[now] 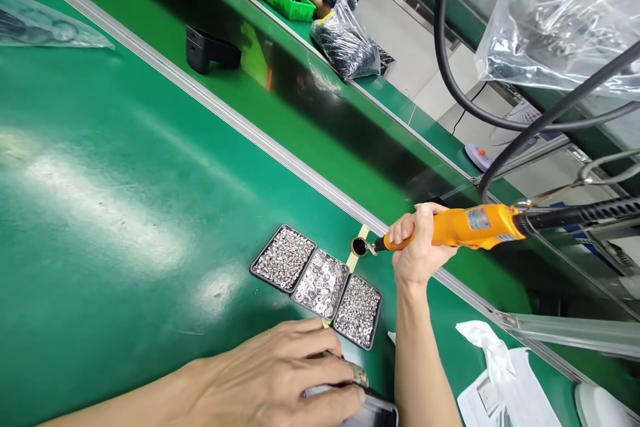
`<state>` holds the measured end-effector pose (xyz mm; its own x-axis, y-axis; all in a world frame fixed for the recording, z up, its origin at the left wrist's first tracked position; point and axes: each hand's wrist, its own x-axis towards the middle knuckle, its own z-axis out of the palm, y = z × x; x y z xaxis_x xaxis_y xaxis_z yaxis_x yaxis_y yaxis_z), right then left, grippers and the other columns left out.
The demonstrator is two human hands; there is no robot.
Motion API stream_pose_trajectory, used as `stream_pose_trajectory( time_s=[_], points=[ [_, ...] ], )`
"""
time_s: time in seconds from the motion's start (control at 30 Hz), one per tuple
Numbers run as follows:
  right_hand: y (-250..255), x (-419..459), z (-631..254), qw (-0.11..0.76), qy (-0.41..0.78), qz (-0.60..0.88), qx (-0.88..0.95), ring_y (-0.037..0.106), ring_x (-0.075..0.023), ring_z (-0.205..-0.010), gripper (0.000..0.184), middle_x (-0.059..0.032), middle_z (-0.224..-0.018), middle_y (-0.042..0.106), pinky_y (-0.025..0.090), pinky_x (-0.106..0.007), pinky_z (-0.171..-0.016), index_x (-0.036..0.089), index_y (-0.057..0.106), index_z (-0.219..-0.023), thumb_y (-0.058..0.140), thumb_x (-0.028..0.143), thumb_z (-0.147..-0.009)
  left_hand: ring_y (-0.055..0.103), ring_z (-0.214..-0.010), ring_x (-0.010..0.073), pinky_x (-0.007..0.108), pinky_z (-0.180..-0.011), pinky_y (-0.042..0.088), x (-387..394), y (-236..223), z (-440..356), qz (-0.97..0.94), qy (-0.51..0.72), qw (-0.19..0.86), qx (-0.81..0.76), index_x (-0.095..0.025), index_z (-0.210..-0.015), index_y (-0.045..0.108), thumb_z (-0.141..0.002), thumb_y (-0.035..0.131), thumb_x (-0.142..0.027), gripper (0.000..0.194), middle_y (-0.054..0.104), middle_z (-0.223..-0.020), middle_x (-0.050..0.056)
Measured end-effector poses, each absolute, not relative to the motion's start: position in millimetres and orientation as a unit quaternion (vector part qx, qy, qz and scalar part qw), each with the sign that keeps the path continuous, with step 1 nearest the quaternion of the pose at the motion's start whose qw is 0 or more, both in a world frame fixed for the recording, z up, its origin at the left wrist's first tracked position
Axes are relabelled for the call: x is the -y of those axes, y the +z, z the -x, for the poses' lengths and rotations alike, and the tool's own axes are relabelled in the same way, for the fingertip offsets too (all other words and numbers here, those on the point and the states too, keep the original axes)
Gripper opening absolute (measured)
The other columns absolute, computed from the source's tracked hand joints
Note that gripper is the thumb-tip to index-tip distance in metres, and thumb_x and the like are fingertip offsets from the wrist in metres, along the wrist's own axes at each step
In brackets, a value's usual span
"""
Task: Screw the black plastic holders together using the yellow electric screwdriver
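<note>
My right hand (420, 243) is closed around an orange electric screwdriver (470, 227), which lies nearly level with its tip pointing left. The tip is beside a small round dark piece with a gold rim (359, 247), fixed on yellow tape; whether they touch I cannot tell. At the bottom, my left hand (295, 373) curls its fingers over a black box-like part (373, 410), mostly hidden beneath it and cut off by the frame. Three small black trays are joined in a row: one of screws (284, 257), one of washers (321, 283), one of small nut-like pieces (357, 310).
Beyond a metal rail (240, 120), a black bracket-like part (213, 50) sits on a green belt. A cable (440, 33) loops at upper right by a clear plastic bag (560, 33). White papers (515, 380) lie at lower right. Across the belt, a person works near a green basket (290, 0).
</note>
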<state>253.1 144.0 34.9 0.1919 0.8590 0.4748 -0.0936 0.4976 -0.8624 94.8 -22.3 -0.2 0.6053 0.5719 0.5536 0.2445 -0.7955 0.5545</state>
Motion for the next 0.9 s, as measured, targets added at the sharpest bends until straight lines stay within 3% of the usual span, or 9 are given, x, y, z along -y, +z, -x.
stream_pose_trajectory(
  time_s=[0.4, 0.9],
  points=[
    [31.3, -144.0, -250.3, 0.663, 0.388, 0.358, 0.531, 0.040, -0.0074, -0.036, 0.025, 0.0134, -0.048, 0.044, 0.038, -0.021, -0.036, 0.022, 0.053, -0.089, 0.075, 0.035, -0.089, 0.067, -0.091, 0.0243, 0.038, -0.091, 0.054, 21.4, -1.6, -93.3, -0.858, 0.380, 0.252, -0.236, -0.022, -0.129, 0.059, -0.091, 0.073, -0.033, 0.042, 0.076, -0.106, 0.007],
    [31.2, -142.6, -248.3, 0.642, 0.403, 0.362, 0.543, 0.039, -0.0069, -0.035, 0.022, 0.0131, -0.047, 0.043, 0.038, -0.020, -0.036, 0.023, 0.053, -0.088, 0.071, 0.035, -0.092, 0.064, -0.090, 0.0249, 0.038, -0.087, 0.053, 20.1, -1.7, -92.4, -0.863, 0.376, 0.253, -0.224, -0.018, -0.128, 0.058, -0.088, 0.072, -0.027, 0.043, 0.074, -0.102, 0.008]
  ],
)
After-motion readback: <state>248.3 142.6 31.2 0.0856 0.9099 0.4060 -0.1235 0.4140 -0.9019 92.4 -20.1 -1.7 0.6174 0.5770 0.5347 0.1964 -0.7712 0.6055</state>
